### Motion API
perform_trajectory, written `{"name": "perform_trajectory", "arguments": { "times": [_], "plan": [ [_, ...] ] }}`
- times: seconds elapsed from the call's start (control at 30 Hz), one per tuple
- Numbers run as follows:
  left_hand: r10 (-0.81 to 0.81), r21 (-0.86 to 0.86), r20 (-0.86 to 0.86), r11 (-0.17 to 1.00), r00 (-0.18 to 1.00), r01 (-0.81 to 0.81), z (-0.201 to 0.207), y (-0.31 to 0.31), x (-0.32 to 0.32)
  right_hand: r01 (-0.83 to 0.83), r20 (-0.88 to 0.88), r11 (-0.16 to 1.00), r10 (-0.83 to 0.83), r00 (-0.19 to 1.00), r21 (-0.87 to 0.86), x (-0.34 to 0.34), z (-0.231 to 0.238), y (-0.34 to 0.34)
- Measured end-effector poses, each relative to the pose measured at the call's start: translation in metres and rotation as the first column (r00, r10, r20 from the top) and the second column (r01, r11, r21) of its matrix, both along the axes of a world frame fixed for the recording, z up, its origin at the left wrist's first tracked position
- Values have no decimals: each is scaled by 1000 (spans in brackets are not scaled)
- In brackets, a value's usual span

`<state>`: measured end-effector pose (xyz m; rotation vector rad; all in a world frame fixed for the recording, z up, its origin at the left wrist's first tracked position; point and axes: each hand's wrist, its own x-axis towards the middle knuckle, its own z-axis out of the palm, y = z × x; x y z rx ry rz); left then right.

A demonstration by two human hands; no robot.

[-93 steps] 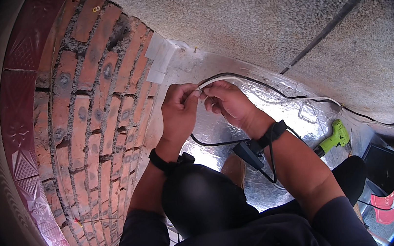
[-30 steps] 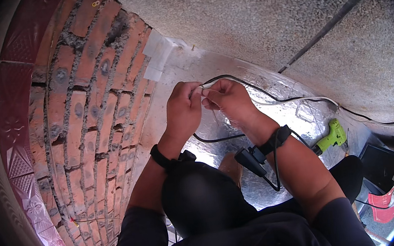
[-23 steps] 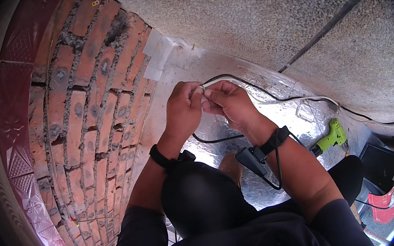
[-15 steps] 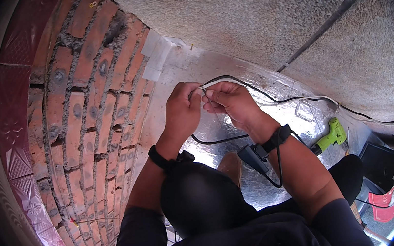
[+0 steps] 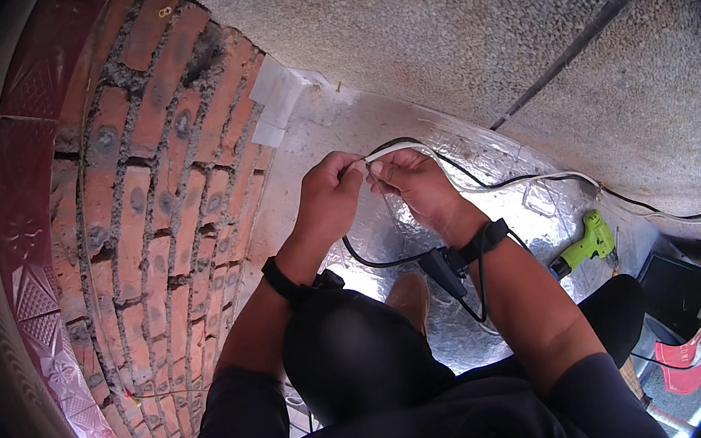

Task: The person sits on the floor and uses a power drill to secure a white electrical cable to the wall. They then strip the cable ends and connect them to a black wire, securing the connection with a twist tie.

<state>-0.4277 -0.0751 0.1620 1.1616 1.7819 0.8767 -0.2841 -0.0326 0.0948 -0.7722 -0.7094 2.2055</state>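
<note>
My left hand point(image 5: 330, 197) and my right hand point(image 5: 418, 186) meet in front of me, fingertips pinched close together on a pair of cables. One is a black cable point(image 5: 460, 169), the other a white cable point(image 5: 494, 187); both run off to the right along the wall base. A thin strand point(image 5: 391, 210), perhaps a tie or wire, hangs from between my fingers. Below, the black cable loops down to a small black box point(image 5: 442, 272) beside my right wrist. My fingertips partly hide the spot where cables and strand meet.
A green power drill point(image 5: 590, 244) lies on the shiny foil-like floor point(image 5: 470, 336) at right. Beyond it stands a red bag point(image 5: 681, 360) with a dark case point(image 5: 682, 294). A brick wall point(image 5: 161, 207) rises at left, a pebbled wall point(image 5: 468, 38) ahead. My shoe point(image 5: 410, 297) shows below.
Both hands have dipped slightly, still pinching the cables. Beside my right wrist the black box has shifted a little left and up.
</note>
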Motion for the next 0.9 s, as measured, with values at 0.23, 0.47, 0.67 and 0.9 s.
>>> {"name": "perform_trajectory", "arguments": {
  "times": [0.23, 0.47, 0.67, 0.9],
  "plan": [
    [80, -84, 91, 994, 993, -72, -8, 3, -1, 38, 190, 960, -94, 977, 278, -5, -17, 2],
    [124, -44, 230, 992, 965, -117, -22, 3, -4, -26, 417, 603, -519, 747, 798, -1, 7, -7],
    [130, -63, 333, 991, 934, -116, -23, 4, -1, -153, 479, 531, -556, 679, 834, 3, 18, -6],
    [13, 16, -52, 1000, 999, -12, -9, 2, 4, -382, 593, 562, -256, 763, 734, 25, 32, 15]
  ]
}}
